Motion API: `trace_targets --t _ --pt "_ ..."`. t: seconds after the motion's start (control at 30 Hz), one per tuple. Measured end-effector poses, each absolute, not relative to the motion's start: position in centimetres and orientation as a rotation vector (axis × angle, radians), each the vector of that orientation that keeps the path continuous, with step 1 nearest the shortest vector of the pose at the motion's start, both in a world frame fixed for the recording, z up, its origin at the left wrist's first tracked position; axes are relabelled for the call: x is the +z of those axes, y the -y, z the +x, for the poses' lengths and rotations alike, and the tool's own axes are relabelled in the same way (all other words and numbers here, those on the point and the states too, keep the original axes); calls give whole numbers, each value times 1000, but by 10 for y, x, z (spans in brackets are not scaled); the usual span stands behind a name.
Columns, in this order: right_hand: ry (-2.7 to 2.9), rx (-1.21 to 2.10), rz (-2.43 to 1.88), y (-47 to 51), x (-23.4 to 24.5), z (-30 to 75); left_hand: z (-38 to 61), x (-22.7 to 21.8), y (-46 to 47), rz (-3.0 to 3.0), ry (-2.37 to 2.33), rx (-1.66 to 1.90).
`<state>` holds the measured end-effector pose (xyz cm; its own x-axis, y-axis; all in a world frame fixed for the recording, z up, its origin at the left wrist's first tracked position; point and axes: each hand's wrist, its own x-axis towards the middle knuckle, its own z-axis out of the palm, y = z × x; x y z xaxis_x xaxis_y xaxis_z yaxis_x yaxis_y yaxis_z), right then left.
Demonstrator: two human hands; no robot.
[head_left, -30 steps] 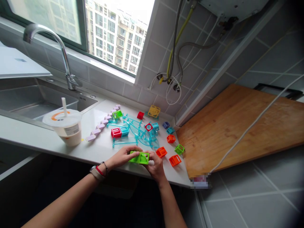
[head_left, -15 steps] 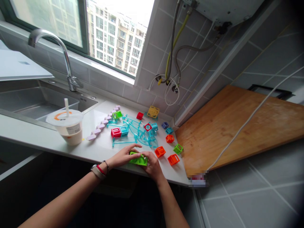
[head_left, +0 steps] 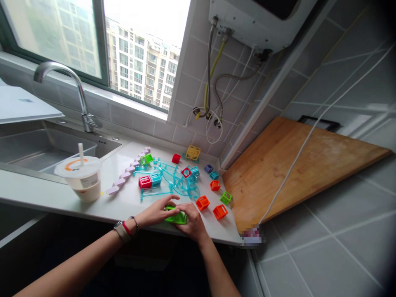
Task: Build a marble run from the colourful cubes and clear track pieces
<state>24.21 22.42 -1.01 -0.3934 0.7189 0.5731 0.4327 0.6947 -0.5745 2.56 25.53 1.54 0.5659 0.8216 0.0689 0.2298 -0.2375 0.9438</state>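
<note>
- The left hand [head_left: 159, 211] lays its thumb over the left part of a green open-framed piece [head_left: 176, 216], index finger reaching past it; the right hand [head_left: 192, 220] curls around the right part, so both hands are holding the piece.
- That piece is at the countertop's front edge — whether it rests on the surface cannot be told.
- Good handling probably means pressing on the solid frame, not the openings, with even force from both sides — and working farther in, as a slip here could send it over the edge.
- On the white countertop [head_left: 120, 206], clear blue track pieces [head_left: 177, 179] lie mid-surface, orange blocks [head_left: 202, 203] towards the right edge.
- A lidded cup [head_left: 82, 181] stands near the front edge, beside the sink [head_left: 108, 142].
- A wooden board [head_left: 293, 165] adjoins the right edge; a window [head_left: 142, 53] opens above the back edge.
</note>
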Motion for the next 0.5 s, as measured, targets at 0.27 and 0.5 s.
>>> trace_targets --t 0.27,0.5 --pt "1700 533 -1110 -228 -20 247 -7 86 -320 2254 -1445 666" --pt "1702 517 -1155 -229 -21 246 -48 97 -417 2165 -2076 461"
